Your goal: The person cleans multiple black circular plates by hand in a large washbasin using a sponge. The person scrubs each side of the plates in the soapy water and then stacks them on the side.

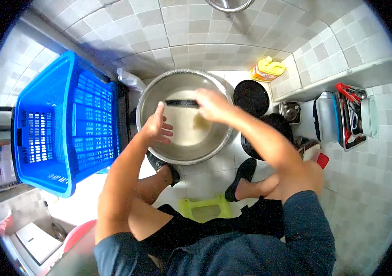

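Note:
A wide, round metal basin (185, 162) stands on the floor before me, with shallow, slightly cloudy liquid at its bottom. Over it, my right hand (213, 105) grips one end of a narrow-looking black object (181, 103); its exact kind is unclear. My left hand (156, 126) is above the basin's left side, its fingers spread. The left thumb tip is at the object's other end, though contact cannot be made out. A brownish patch (201, 122) shows in the basin below my right hand.
Right of the basin lie a round black item (251, 97) and stacked black round items (280, 127). A yellow bottle (267, 70) stands by the wall. At left is a blue plastic basket (70, 138). Utensils in a tray (354, 114) sit far right; a green stool (204, 203) is beneath me.

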Demonstrator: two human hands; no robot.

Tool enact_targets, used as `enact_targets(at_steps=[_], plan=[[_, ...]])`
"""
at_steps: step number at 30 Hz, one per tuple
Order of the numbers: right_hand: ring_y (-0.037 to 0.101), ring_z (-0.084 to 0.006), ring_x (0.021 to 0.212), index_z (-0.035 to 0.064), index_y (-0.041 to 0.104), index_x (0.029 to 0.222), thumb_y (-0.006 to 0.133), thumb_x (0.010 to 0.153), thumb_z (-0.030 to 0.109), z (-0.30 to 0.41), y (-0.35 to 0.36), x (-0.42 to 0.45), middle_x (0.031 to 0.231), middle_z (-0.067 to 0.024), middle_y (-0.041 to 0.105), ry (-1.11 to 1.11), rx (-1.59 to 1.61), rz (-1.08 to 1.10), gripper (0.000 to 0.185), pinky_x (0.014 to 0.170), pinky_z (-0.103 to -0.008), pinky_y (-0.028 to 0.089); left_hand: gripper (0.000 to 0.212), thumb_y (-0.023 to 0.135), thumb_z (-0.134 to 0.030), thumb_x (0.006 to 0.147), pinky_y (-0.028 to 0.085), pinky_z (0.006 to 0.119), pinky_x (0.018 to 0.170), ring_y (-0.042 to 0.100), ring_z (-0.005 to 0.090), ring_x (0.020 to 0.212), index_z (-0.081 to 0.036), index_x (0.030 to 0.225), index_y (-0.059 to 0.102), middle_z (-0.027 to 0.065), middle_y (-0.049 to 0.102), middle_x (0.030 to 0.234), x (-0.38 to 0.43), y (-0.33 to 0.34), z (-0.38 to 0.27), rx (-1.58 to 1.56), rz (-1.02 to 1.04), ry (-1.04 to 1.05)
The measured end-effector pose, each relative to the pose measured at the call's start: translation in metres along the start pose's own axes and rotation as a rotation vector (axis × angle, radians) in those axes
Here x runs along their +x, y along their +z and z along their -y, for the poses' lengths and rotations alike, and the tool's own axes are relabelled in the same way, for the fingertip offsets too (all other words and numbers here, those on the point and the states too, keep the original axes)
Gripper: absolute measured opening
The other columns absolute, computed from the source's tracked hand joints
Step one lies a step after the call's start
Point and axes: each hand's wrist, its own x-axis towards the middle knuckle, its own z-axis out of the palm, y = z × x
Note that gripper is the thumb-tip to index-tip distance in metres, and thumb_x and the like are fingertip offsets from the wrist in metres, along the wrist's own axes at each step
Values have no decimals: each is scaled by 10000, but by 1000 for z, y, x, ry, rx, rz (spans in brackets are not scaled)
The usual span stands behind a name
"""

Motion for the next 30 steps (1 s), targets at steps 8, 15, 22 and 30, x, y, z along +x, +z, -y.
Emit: enact_targets(at_steps=[8,15,22,30], plan=[[617,-287,1090,85,635,1008,632,885,188,21,137,-19,1062,-94,629,7,-144,66,160,909,-471,468,249,516,-83,940,640,508,625,673,381,813,112,1092,554,233,648,1008,118,8,84,-710,-193,106],[596,-323,1079,50,641,998,656,804,79,4,172,-46,1090,-129,613,28,-45,119,196,928,-472,463,728,540,32,844,593,546,729,628,356,975,-147,1517,328,179,569,1243,166,-4,150,-733,-415,28],[527,-438,1244,-68,576,1221,653,796,65,-66,206,-46,1276,-279,558,645,-18,372,453,1066,-504,434,808,564,40,800,486,469,666,581,309,950,-115,1546,293,152,550,1241,204,0,173,-717,-448,21],[496,-375,1345,10,512,1368,578,913,165,-118,231,-24,1353,-194,540,510,-510,133,485,1113,-558,376,712,567,71,753,471,349,663,565,227,810,-61,1442,442,101,592,1138,233,-1,176,-695,-513,72]])
